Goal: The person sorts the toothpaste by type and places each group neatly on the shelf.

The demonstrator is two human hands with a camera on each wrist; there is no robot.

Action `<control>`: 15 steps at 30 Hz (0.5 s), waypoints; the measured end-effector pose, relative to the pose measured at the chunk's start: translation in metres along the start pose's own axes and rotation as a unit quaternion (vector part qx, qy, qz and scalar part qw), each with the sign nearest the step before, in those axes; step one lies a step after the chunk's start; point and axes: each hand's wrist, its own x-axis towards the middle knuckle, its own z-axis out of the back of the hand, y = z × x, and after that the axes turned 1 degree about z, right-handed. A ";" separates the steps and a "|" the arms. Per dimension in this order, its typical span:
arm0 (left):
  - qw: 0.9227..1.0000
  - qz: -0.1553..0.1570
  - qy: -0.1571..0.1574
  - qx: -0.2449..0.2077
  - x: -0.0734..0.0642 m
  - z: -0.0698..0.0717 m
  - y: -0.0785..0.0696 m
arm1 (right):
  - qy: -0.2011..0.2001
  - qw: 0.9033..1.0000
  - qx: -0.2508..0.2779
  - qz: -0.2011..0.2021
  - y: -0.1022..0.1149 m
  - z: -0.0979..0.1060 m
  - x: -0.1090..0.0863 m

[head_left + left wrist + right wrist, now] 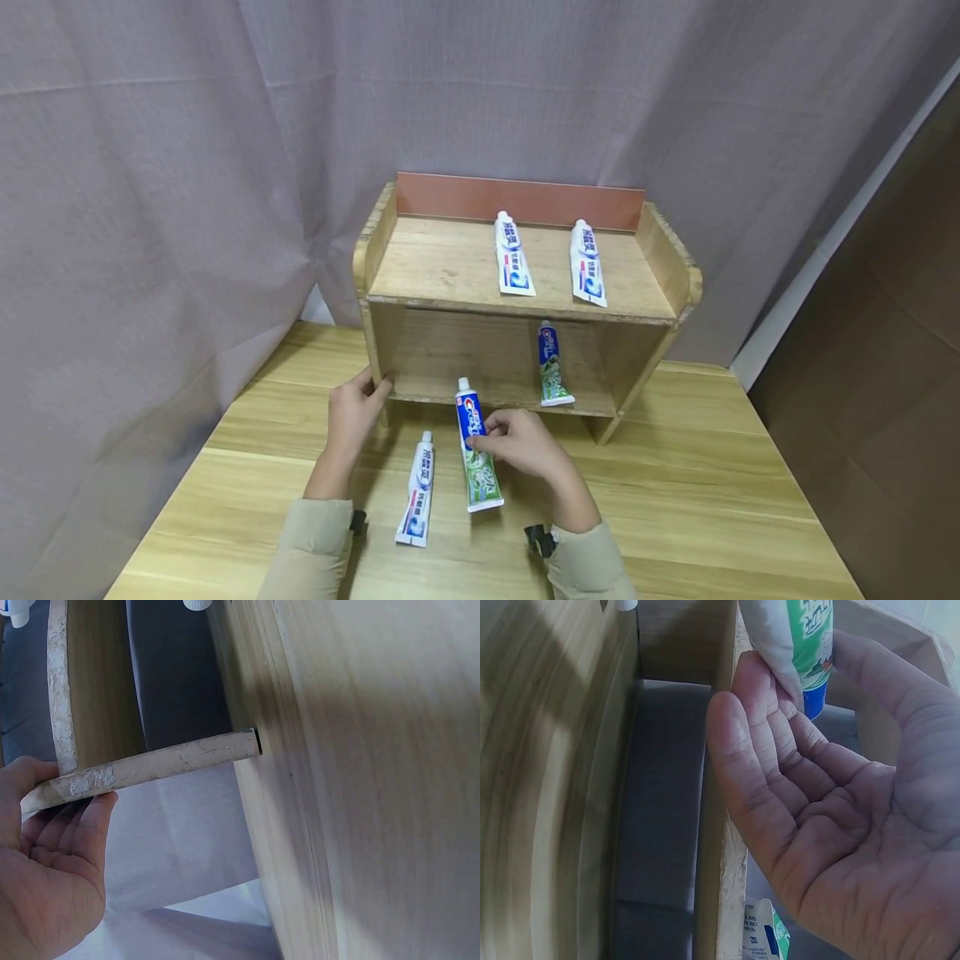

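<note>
Between the thumb and fingers of my right hand [528,446] is a blue-and-green toothpaste tube [482,479], cap pointing toward the shelf, in front of the lower board. In the right wrist view the tube [814,637] shows at the top, partly cut off by the frame. My left hand [352,408] grips the front edge of the wooden shelf's left side panel [165,761], thumb on one side and fingers on the other. A white toothpaste tube [417,500] lies on the table between my forearms.
The two-tier wooden shelf [450,302] stands at the table's back. Two white toothpaste tubes, one left [513,258] and one right [588,267], lie on its top board. Another blue-and-green tube [552,367] lies on the lower board, right side. Grey curtain [480,100] hangs behind.
</note>
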 end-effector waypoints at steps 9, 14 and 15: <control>1.000 0.004 0.000 -0.002 0.000 0.000 0.001 | -0.008 1.000 0.015 -0.006 0.002 0.002 0.003; 1.000 0.002 0.000 -0.005 0.000 0.000 0.001 | -0.012 1.000 0.017 -0.008 0.001 0.003 0.004; 1.000 0.002 -0.001 -0.005 0.000 -0.001 0.001 | -0.014 1.000 0.017 -0.008 0.001 0.003 0.004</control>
